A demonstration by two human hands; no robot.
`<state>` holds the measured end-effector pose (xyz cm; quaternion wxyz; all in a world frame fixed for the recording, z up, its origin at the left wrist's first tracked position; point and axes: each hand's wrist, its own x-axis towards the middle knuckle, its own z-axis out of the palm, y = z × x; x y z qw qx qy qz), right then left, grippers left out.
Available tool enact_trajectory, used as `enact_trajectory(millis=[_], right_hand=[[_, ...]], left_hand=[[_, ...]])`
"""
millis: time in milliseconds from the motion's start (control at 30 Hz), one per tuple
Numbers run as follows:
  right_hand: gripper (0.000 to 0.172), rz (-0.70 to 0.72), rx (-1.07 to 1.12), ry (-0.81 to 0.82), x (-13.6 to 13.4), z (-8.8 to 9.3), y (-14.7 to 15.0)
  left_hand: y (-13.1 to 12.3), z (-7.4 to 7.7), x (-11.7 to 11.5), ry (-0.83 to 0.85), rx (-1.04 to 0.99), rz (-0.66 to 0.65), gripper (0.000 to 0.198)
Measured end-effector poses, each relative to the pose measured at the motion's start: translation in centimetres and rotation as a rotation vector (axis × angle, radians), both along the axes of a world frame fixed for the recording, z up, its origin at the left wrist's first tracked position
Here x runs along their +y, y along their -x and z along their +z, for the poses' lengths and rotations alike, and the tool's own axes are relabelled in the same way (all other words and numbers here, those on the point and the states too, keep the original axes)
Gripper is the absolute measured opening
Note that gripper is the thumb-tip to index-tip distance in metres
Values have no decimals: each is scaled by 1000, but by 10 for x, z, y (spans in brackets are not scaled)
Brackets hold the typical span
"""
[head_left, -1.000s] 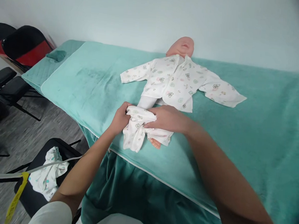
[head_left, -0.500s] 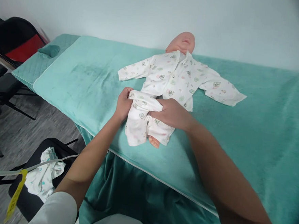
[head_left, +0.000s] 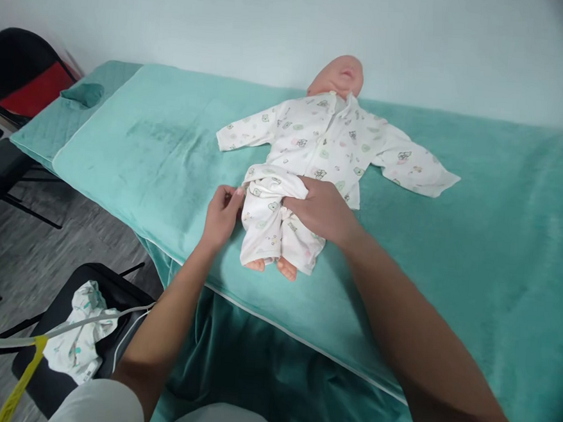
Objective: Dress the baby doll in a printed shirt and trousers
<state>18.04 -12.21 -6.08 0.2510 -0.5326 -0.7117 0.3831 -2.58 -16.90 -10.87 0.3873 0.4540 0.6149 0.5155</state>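
Note:
A baby doll (head_left: 341, 77) lies on its back, dressed in a white printed long-sleeved shirt (head_left: 305, 142). White printed baby trousers (head_left: 261, 222) cover its legs, with both feet (head_left: 287, 269) showing below the cuffs. My right hand (head_left: 323, 207) grips the bunched waistband at the doll's middle, its fingers partly hidden by the cloth. At the left side of the trousers, just under the waistband, my left hand (head_left: 222, 214) is closed in a pinch at the cloth's edge.
The doll rests on a padded bed with a green cover (head_left: 170, 145), against a white wall (head_left: 179, 24). A black chair (head_left: 42, 387) holding a crumpled printed cloth (head_left: 80, 338) stands by the near edge. A pale cable with a yellow tag (head_left: 23, 379) crosses it. More chairs (head_left: 25, 84) stand left.
My left hand has moved down and left from the waistband's corner to the trousers' side. The left trouser leg sits higher, and the second foot now shows. My right hand keeps its grip.

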Motion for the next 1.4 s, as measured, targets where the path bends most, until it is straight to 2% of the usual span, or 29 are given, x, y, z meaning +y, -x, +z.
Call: enact_trajectory(millis=[100,200,367,500,567,667,733,800,867,933,1000,1033,1133,1267,1400], right_hand=[[36,1,51,-9,0,-2,0],[41,29,86,-25,0,-2,-1],[38,90,50,-31,0,3,-5],[27,125,-59,-17,0,7,-3],[24,139,-67,-17,0,9,-4],[27,236,-25,-10,3,13,-17],[35,336,8,42,5,17,-33],[42,355,135,90,7,21,-50],[42,248,323,70,9,20,-64],[36,62,388,-69,12,16,-71],[30,-56,202,-259,15,8,-70],[28,-64,61,-346,17,4,-68],[26,16,-317,-492,15,-3,-54],[16,-5,-597,-546,1,2,-35],[21,-19,-665,-554,-7,3,-29]], left_hand=[[0,1,-20,27,111,-169,51],[-4,-1,-26,14,188,-209,46],[-1,-6,-1,-91,360,-138,35],[3,-9,25,-113,480,-81,29],[5,-11,30,-102,459,-94,28],[9,-9,31,-118,220,-67,23],[11,-3,34,-162,41,-45,19],[9,9,43,-220,-48,-54,17],[0,26,57,-241,-103,-90,17],[-12,45,71,-190,-117,-167,14],[-25,60,81,-131,17,-301,9],[-31,66,84,-118,150,-365,11],[-42,75,81,-122,579,-475,28],[-49,73,67,-110,884,-473,31],[-58,68,60,-136,1041,-375,17]])
